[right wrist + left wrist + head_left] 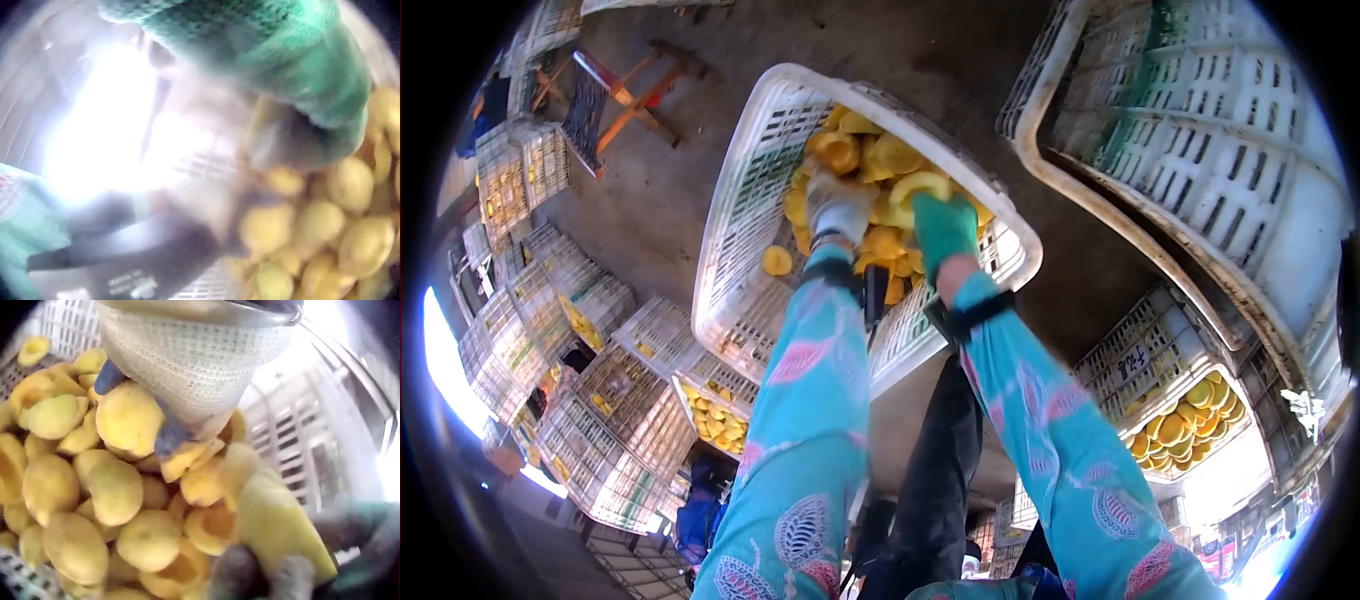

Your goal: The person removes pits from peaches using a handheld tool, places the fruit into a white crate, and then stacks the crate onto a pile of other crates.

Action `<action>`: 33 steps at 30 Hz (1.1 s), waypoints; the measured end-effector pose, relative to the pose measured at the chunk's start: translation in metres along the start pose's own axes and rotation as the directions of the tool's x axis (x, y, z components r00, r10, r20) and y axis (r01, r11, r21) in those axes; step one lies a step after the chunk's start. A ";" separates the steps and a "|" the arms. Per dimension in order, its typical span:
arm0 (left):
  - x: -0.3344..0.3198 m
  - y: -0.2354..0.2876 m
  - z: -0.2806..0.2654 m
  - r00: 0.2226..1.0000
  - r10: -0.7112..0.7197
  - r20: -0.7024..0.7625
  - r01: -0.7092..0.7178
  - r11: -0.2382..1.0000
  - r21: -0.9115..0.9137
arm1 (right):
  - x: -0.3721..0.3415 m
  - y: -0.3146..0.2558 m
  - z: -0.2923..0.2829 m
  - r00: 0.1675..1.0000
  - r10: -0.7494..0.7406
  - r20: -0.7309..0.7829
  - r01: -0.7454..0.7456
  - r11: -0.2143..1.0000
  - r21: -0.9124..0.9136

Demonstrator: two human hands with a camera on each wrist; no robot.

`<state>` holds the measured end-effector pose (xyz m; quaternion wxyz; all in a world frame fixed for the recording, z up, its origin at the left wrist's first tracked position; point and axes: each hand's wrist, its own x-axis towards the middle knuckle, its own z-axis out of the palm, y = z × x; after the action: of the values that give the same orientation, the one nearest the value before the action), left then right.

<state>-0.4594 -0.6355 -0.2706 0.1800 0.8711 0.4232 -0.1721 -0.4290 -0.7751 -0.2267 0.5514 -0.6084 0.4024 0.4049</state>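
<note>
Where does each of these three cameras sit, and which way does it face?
Head: on the head, facing forward and down into the white slatted plastic crate; turquoise patterned sleeves, white-gloved left hand and green-gloved right hand show.
Left wrist: on that wrist, facing the left hand and yellow fruit pieces; right-hand fingers lower right.
Right wrist: on that wrist, facing the right hand; left sleeve lower left.
Both wrist views share fruit and crate.
</note>
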 end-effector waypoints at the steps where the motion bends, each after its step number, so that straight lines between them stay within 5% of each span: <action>1: -0.017 0.017 -0.024 0.986 -0.164 0.016 0.164 0.971 -0.174 | -0.019 -0.003 -0.015 0.991 -0.095 0.093 0.093 0.995 0.029; 3: -0.015 -0.017 -0.012 0.986 0.001 -0.169 -0.049 0.959 -0.280 | -0.038 0.016 -0.043 0.924 -0.344 0.166 0.352 0.936 -0.023; 4: -0.023 -0.007 -0.023 0.980 -0.031 -0.197 -0.021 0.967 -0.255 | -0.039 0.033 -0.056 0.854 -0.493 0.164 0.514 0.850 -0.118; 5: -0.018 0.005 -0.026 0.980 -0.024 -0.199 -0.031 0.963 -0.266 | -0.056 0.026 -0.076 0.873 -0.441 0.206 0.469 0.876 -0.112; 7: -0.002 0.024 -0.018 0.955 0.197 -0.221 -0.138 0.957 0.256 | -0.086 0.026 -0.108 0.891 -0.392 0.230 0.427 0.895 -0.127; 8: 0.031 -0.005 0.024 0.930 0.363 -0.054 -0.264 0.763 0.590 | -0.098 0.033 -0.122 0.916 -0.311 0.253 0.325 0.946 -0.012; 9: 0.064 -0.033 0.066 0.853 0.508 0.116 -0.375 0.443 0.814 | -0.110 0.039 -0.140 0.935 -0.235 0.266 0.217 0.971 0.097; 11: 0.062 -0.017 0.034 0.909 0.398 0.125 -0.343 0.540 0.769 | -0.142 0.049 -0.172 0.937 -0.056 0.346 0.019 0.994 0.108; 12: 0.067 -0.024 0.029 0.914 0.384 0.127 -0.341 0.562 0.754 | -0.150 0.065 -0.183 0.894 -0.266 0.360 0.210 0.960 0.187; 13: 0.073 -0.030 0.027 0.917 0.380 0.123 -0.339 0.579 0.742 | -0.167 0.074 -0.203 0.911 -0.009 0.413 -0.113 0.956 0.271; 17: 0.106 -0.069 0.031 0.954 0.298 0.013 -0.207 0.631 0.747 | -0.203 0.129 -0.265 0.969 -0.007 0.247 -0.086 0.927 0.366; 18: 0.109 -0.064 0.033 0.973 0.208 0.097 -0.192 0.506 0.841 | -0.201 0.159 -0.292 0.989 -0.145 0.013 0.140 0.970 0.196; 20: 0.104 -0.063 0.037 0.984 0.172 0.040 -0.138 0.603 0.786 | -0.213 0.154 -0.347 0.960 -0.044 -0.276 0.078 0.990 0.115; 21: 0.102 -0.063 0.038 0.988 0.153 0.011 -0.112 0.665 0.739 | -0.207 0.151 -0.365 0.865 -0.260 -0.430 0.353 0.923 0.152; 22: 0.098 -0.063 0.038 0.990 0.141 -0.007 -0.095 0.709 0.699 | -0.190 0.163 -0.393 0.652 -0.406 -0.640 0.181 0.903 -0.388; 23: 0.093 -0.058 0.038 0.991 0.134 -0.029 -0.082 0.748 0.659 | -0.169 0.164 -0.415 0.413 -0.597 -0.687 0.068 0.773 -0.631; 24: 0.086 -0.054 0.035 0.991 0.125 -0.048 -0.070 0.790 0.609 | -0.158 0.144 -0.422 0.302 -0.699 -0.649 0.095 0.699 -0.708; 25: 0.078 -0.050 0.032 0.992 0.109 -0.063 -0.057 0.834 0.549 | -0.132 0.146 -0.433 0.284 -0.805 -0.521 -0.079 0.522 -0.849; 26: 0.071 -0.043 0.028 0.992 0.105 -0.068 -0.058 0.871 0.488 | -0.103 0.170 -0.448 0.389 -0.848 -0.359 -0.192 0.306 -0.932; 28: 0.093 -0.061 0.021 0.987 0.147 -0.057 -0.113 0.912 0.395 | -0.094 0.172 -0.452 0.460 -0.855 -0.240 -0.063 0.238 -0.969; 30: 0.144 -0.097 0.020 0.960 0.279 -0.009 -0.263 0.914 0.309 | -0.106 0.158 -0.469 0.402 -0.861 -0.312 0.138 0.394 -0.909; 31: 0.130 -0.079 -0.003 0.951 0.304 0.057 -0.308 0.919 0.245 | -0.109 0.148 -0.471 0.500 -0.704 -0.504 0.181 0.654 -0.734; 32: 0.144 -0.097 -0.008 0.948 0.300 0.107 -0.305 0.951 0.040 | -0.105 0.138 -0.471 0.502 -0.701 -0.507 0.187 0.660 -0.727; 33: 0.121 -0.088 -0.022 0.955 0.289 0.063 -0.286 0.957 -0.055 | -0.102 0.125 -0.467 0.606 -0.495 -0.623 0.167 0.845 -0.508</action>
<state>-0.4555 -0.4925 -0.3207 0.2374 0.9125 0.2893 -0.1653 -0.5585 -1.2447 -0.1444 0.2724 -0.8822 0.3743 0.0869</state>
